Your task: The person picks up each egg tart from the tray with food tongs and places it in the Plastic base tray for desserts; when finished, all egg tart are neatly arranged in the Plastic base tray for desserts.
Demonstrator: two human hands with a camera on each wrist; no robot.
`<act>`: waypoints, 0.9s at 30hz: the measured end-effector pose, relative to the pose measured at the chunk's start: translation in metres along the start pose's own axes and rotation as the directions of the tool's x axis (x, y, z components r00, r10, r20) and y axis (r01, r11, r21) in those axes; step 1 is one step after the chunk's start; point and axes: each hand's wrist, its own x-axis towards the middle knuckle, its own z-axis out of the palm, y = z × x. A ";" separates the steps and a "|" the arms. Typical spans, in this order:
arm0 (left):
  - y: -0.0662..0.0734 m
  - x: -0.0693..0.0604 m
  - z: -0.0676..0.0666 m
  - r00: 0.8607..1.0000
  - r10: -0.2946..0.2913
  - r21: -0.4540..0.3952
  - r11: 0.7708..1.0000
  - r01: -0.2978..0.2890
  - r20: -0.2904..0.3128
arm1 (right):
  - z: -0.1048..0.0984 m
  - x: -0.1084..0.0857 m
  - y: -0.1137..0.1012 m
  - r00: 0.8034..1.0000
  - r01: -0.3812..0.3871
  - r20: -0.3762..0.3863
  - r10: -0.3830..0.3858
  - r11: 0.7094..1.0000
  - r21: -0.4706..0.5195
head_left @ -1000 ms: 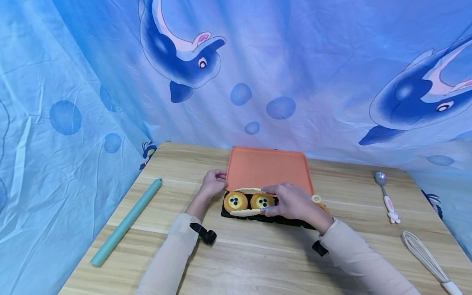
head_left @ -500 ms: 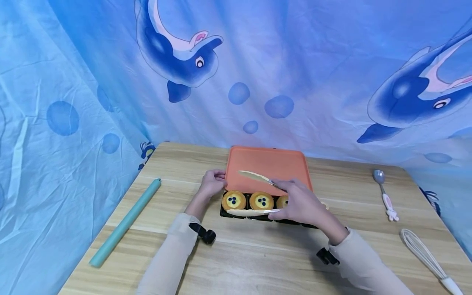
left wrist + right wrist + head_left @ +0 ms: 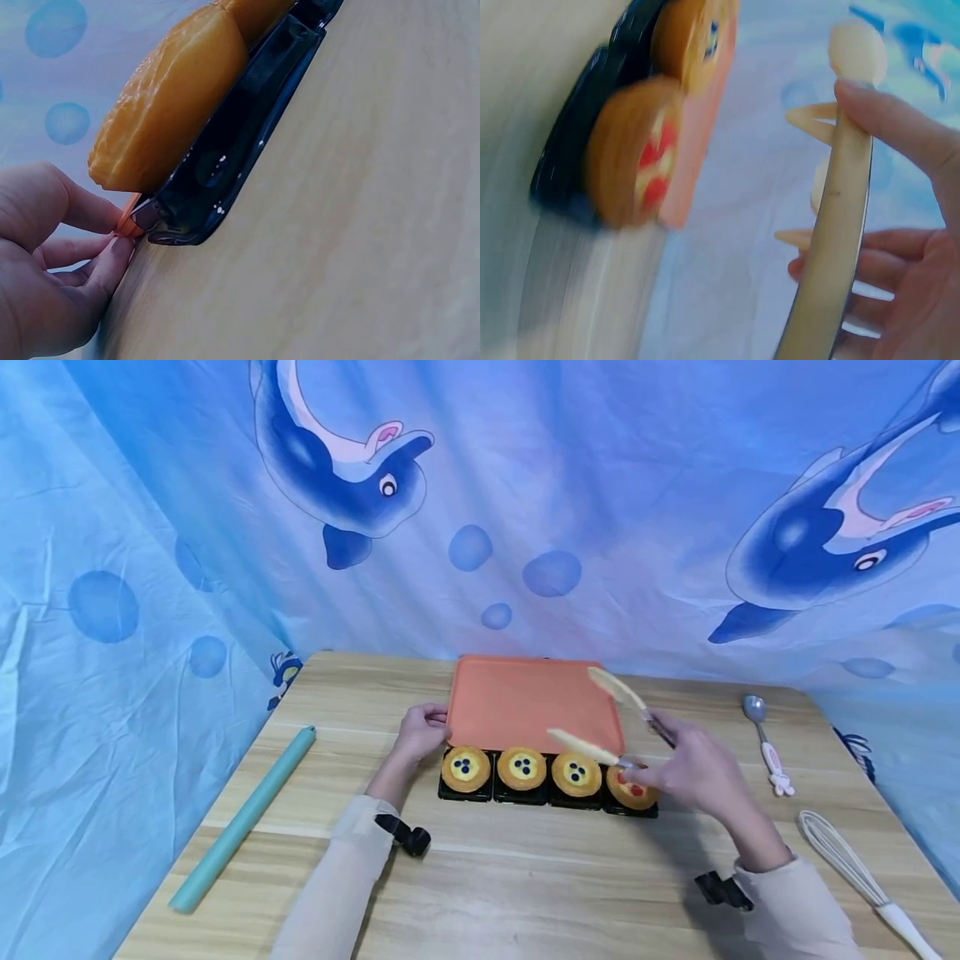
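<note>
My left hand [image 3: 422,729] pinches the left edge of an orange tray [image 3: 517,702] between thumb and fingers; the left wrist view shows the orange rim [image 3: 129,223] at the fingertips. My right hand [image 3: 697,768] holds cream-tipped food tongs [image 3: 581,747], their arms spread apart with nothing between them. The tongs hover above the tray's right part and the rightmost tart [image 3: 632,791], which has red pieces on top. Left of it, three tarts with blueberries [image 3: 522,769] sit in a row, each in a black square holder. In the right wrist view, the thumb presses one tong arm [image 3: 829,225].
A teal rolling pin [image 3: 243,818] lies at the left of the wooden table [image 3: 510,893]. On the right are a spoon with a rabbit handle [image 3: 768,747] and a white-handled whisk [image 3: 862,877]. A blue dolphin-print curtain [image 3: 525,510] hangs behind.
My right hand has moved right with the tongs, from over the blueberry tarts towards the red-topped one. The tong arms have lifted off the row, uncovering all the tarts. My left hand keeps its place.
</note>
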 end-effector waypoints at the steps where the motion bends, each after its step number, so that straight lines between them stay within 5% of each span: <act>1: 0.000 0.000 -0.001 1.000 0.002 -0.004 1.000 -0.002 0.004 | -0.004 -0.001 0.006 0.999 -0.039 -0.017 0.039 0.999 -0.006; 8: -0.002 0.000 -0.005 1.000 -0.003 -0.010 1.000 0.003 0.022 | -0.011 0.002 0.054 0.965 -0.229 -0.150 0.217 0.971 -0.065; 18: -0.002 -0.002 -0.002 1.000 0.004 -0.004 1.000 -0.004 0.022 | 0.009 0.006 0.102 0.955 -0.296 -0.054 0.291 0.941 -0.166; 27: -0.006 -0.004 -0.006 1.000 0.015 -0.018 1.000 -0.015 -0.004 | 0.017 0.010 0.108 0.945 -0.326 -0.016 0.328 0.930 -0.169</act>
